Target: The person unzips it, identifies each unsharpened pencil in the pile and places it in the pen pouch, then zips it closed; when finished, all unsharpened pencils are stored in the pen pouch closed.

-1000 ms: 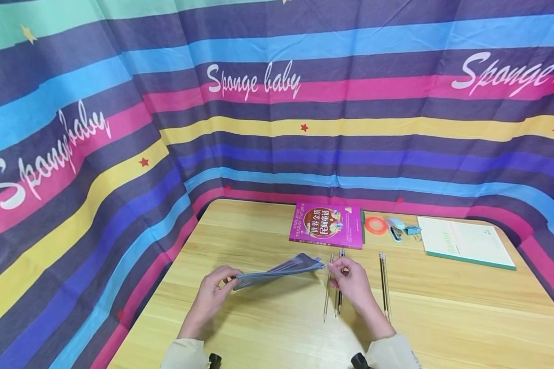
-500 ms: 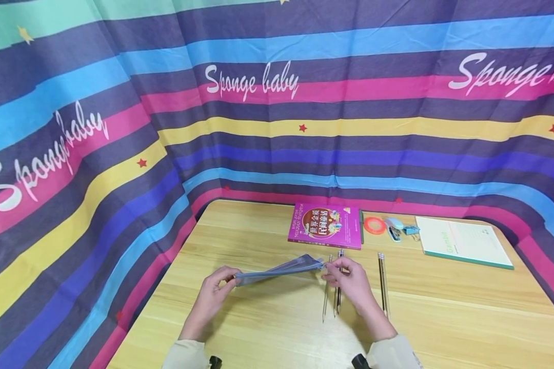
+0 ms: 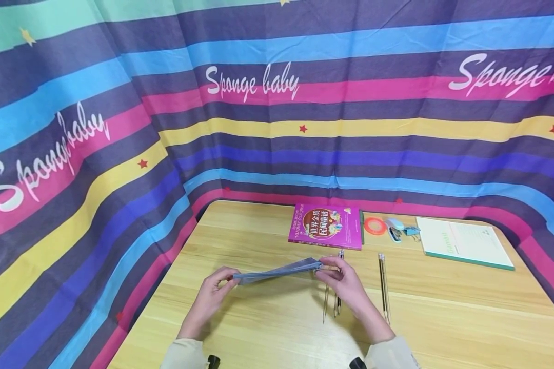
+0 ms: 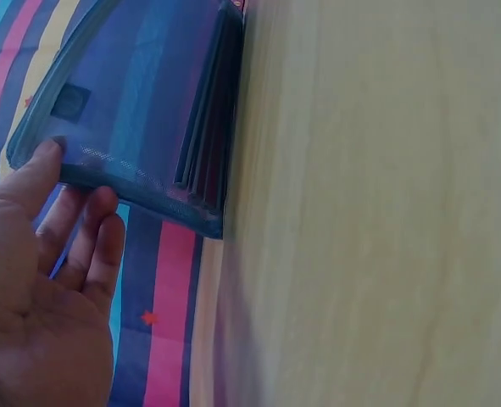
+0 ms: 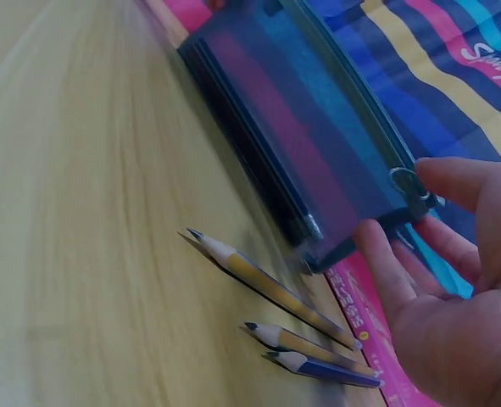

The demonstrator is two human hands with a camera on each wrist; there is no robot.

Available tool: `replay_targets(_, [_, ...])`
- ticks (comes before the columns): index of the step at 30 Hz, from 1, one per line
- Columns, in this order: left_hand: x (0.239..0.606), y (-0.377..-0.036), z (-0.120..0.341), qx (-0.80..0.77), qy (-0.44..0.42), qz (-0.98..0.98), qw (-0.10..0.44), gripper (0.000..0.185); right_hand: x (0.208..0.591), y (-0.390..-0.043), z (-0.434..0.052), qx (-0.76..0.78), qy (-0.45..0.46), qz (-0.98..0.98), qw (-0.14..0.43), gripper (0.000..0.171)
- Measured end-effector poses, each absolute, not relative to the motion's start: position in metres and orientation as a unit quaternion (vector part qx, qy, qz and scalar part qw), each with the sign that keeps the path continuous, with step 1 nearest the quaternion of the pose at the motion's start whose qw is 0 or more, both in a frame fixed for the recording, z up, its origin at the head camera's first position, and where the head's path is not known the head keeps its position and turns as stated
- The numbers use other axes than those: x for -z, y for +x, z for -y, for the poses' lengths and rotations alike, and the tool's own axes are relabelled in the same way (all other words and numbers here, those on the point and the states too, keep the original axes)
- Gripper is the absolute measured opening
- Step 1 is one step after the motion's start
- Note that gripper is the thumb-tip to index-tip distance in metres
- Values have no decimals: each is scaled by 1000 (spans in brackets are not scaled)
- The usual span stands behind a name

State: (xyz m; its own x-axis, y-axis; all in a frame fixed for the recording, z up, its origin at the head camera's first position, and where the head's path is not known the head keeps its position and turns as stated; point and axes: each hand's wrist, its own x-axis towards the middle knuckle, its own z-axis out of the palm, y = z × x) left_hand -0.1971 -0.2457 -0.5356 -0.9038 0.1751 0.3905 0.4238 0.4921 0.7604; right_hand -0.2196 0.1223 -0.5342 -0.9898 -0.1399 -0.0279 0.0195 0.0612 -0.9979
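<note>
A translucent blue zip pencil case [image 3: 277, 271] is held up on its edge over the table, with several dark pencils [image 4: 201, 136] lying along its bottom inside. At its left end my left hand [image 3: 214, 287] pinches the edge between thumb and fingers. My right hand [image 3: 346, 282] grips the opposite top corner, its thumb by the ring-shaped zipper pull [image 5: 405, 180]. Below the right hand, several loose pencils [image 5: 275, 297] lie on the wood, partly covered by that hand in the head view.
Two pencils [image 3: 383, 287] lie right of the right forearm. Along the back are a purple book [image 3: 325, 227], an orange tape roll [image 3: 375, 226], a stapler [image 3: 394, 230], a blue binder clip [image 3: 411, 231] and a notebook [image 3: 463, 242]. A striped curtain [image 3: 258, 154] surrounds the table [image 3: 258, 323].
My right hand has shifted slightly left onto the end of the pencil case, and its fingers now wrap the corner more. The case's upright face has tilted a little. My left hand stays put.
</note>
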Motion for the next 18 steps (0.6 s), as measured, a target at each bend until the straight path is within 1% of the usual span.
replay_targets(5, [537, -201, 250, 471, -179, 856, 117, 16, 535, -217, -120, 687, -40, -723, 64, 47])
replay_targets(13, [541, -207, 251, 504, -150, 849, 53, 20, 536, -216, -117, 708, -24, -701, 80, 39])
replay_targets(18, [543, -209, 250, 525, -151, 836, 53, 26, 538, -215, -117, 708, -13, -701, 83, 39])
